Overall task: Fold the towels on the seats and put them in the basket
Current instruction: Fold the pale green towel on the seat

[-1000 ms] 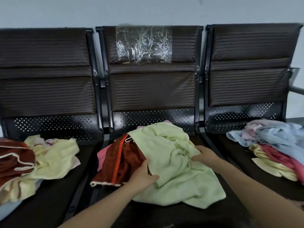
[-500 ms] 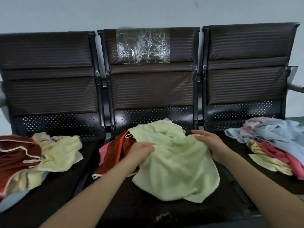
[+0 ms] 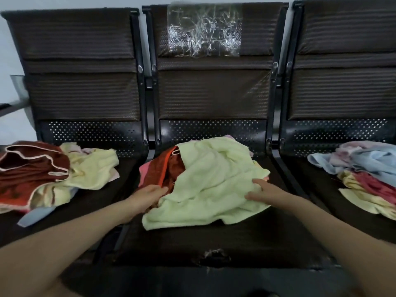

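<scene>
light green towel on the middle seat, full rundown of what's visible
The light green towel is soft, terry-looking cloth, unfolded and crumpled in loose folds across the middle seat. Its far end lies over a rust-red towel with an orange band; its near edge rests on the dark seat pad. The left hand grips its left edge, the right hand rests on its right side, fingers bent into the cloth.

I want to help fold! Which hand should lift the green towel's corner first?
Probably the right hand: it already rests on the light green towel near its right edge. The left hand sits at the towel's left edge, beside the rust-red towel.
</scene>
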Demonstrator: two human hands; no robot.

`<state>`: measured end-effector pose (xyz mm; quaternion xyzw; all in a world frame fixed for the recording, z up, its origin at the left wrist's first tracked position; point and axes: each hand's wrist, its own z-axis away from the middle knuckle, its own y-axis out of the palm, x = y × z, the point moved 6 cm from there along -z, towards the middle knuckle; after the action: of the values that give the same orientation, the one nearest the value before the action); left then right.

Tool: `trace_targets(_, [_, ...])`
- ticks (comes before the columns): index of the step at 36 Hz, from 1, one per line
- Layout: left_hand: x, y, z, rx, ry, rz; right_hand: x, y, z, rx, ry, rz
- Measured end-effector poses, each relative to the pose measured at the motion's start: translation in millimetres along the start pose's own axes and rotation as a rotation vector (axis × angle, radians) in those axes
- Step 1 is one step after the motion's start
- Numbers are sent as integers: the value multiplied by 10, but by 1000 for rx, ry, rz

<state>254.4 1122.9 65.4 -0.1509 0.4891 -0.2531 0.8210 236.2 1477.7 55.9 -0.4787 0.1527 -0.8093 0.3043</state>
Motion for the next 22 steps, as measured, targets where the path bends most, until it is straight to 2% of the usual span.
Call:
trace_targets(2, [42,99,50,52,46,-151,9,41,18,-13,-49,162])
trace_targets(5, [91,226,111,112,128,-195,22,67,72,-41,-104,336])
trace_targets(8, [67,287,154,131,221,-312,-48,111,117,-24,-97,383])
trace_targets(11, [-13,274,166,75,281,-373,-49,81,170,-59,-111,375])
trace_targets(13, [-160,225,193,4,337,-292,-69,93,199,-25,-117,225])
trace_targets(16, [-407,40,239,-129,359,-15,-88,160,305,18,-136,163])
trace_targets(19, [-560,-103,315,-111,306,255,-42,103,399,-33,-201,38])
trace_targets(22, [-620,-203,370,-70,296,346,-9,-57,535,-83,-225,-186])
